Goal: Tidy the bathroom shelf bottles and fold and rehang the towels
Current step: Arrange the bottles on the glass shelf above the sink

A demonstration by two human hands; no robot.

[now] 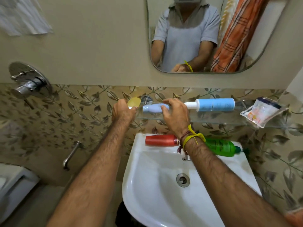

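Observation:
A glass shelf (213, 119) runs along the leaf-patterned tiles above the basin. At its left end my left hand (123, 110) grips a small yellow bottle (134, 102). Beside it a pale blue bottle (151, 108) lies on its side, and my right hand (176, 114) curls over its right end, fingers touching it. Further right a larger light-blue bottle with a white cap (214, 104) also lies flat. A clear sachet pack (262, 111) leans at the shelf's right end. An orange checked towel (236, 35) shows in the mirror (154, 51).
On the white basin (164, 194) rim lie a red bottle (161, 140) and a green bottle (221, 147). A chrome shower mixer (28, 81) and a spout (72, 154) stand on the left wall. A white cloth (23, 17) hangs at top left.

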